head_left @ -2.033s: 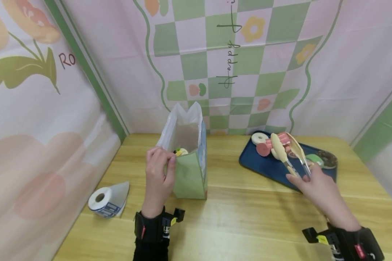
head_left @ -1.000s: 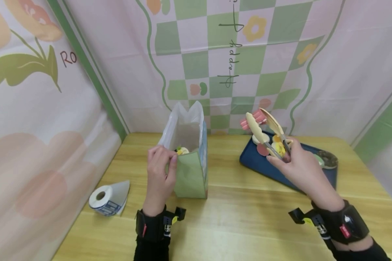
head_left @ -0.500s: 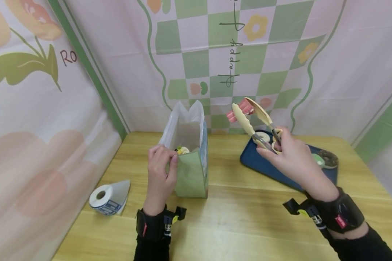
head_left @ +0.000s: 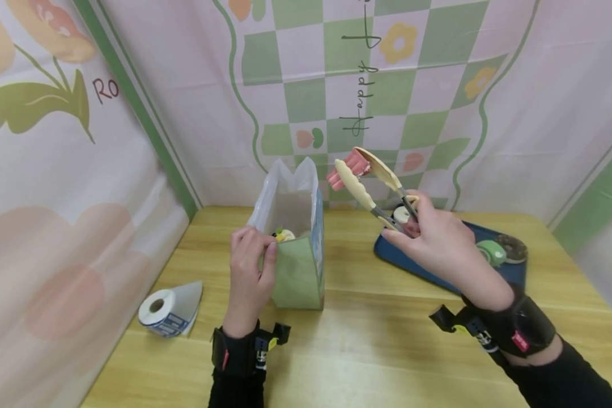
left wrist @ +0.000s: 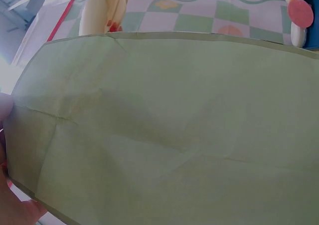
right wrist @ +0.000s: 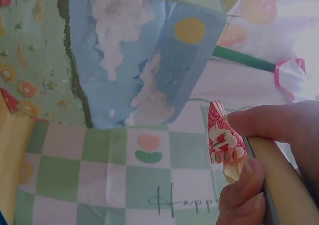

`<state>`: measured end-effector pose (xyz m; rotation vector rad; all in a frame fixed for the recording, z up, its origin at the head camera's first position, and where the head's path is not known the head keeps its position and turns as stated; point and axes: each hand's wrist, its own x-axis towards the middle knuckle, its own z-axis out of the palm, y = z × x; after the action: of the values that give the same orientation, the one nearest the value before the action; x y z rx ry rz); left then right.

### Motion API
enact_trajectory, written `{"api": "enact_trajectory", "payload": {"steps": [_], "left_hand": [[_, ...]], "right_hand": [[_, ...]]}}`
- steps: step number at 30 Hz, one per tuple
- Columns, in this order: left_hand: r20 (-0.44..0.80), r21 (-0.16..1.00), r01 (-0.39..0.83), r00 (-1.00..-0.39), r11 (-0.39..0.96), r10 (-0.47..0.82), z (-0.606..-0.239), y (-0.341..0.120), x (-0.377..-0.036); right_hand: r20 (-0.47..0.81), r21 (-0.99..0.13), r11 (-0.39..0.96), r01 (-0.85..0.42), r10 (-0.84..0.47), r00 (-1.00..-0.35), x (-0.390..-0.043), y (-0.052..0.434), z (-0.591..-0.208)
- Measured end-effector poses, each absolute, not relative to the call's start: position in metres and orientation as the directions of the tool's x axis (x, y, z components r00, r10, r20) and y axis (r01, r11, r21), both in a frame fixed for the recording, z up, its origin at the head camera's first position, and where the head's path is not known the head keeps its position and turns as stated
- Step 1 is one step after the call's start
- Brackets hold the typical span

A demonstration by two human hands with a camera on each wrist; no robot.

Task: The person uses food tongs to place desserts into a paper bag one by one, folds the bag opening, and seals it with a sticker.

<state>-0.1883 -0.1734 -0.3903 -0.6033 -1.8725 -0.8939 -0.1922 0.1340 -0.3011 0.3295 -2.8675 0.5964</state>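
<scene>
In the head view my left hand [head_left: 252, 260] pinches the near rim of an upright, open-topped green paper bag [head_left: 298, 277]. A yellow and white food-like piece [head_left: 285, 234] shows inside the mouth. The bag's green side [left wrist: 149, 125] fills most of the left wrist view. My right hand [head_left: 443, 238] grips cream-tipped tongs [head_left: 356, 187], whose tips hold a pink cake slice [head_left: 348, 168] above table height, to the right of the bag's mouth. In the right wrist view the cake slice [right wrist: 222, 140] shows red and white, partly hidden by fingers.
Behind the right hand lies a blue tray [head_left: 387, 247], bearing a white ring doughnut [head_left: 402, 214], a green piece [head_left: 491, 253] and a chocolate doughnut [head_left: 512, 249]. A roll of labels [head_left: 163, 313] sits at left. A patterned cloth hangs behind the table.
My right hand has lifted the pink cake slice off the tray with the tongs and carried it left, towards the bag. My left hand has stayed at the bag's rim.
</scene>
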Motion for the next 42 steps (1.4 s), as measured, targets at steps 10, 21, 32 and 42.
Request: {"api": "enact_trajectory", "payload": {"steps": [10, 21, 32, 42], "left_hand": [[0.904, 0.314, 0.723, -0.425, 0.616, 0.038, -0.39, -0.175, -0.189], [0.898, 0.326, 0.721, -0.438, 0.611, 0.037, -0.39, -0.174, -0.189], [0.884, 0.347, 0.707, -0.466, 0.616, 0.036, -0.391, -0.174, -0.188], [0.885, 0.349, 0.707, -0.464, 0.615, 0.031, -0.39, -0.173, -0.188]], "right_hand": [[0.282, -0.383, 0.857, -0.346, -0.248, -0.927, -0.191, 0.113, -0.295], [0.256, -0.439, 0.8, -0.409, -0.325, -0.91, -0.195, 0.091, -0.295], [0.216, -0.436, 0.796, -0.419, -0.36, -0.908, -0.191, 0.074, -0.298], [0.199, -0.466, 0.777, -0.423, -0.373, -0.906, -0.192, 0.067, -0.299]]}}
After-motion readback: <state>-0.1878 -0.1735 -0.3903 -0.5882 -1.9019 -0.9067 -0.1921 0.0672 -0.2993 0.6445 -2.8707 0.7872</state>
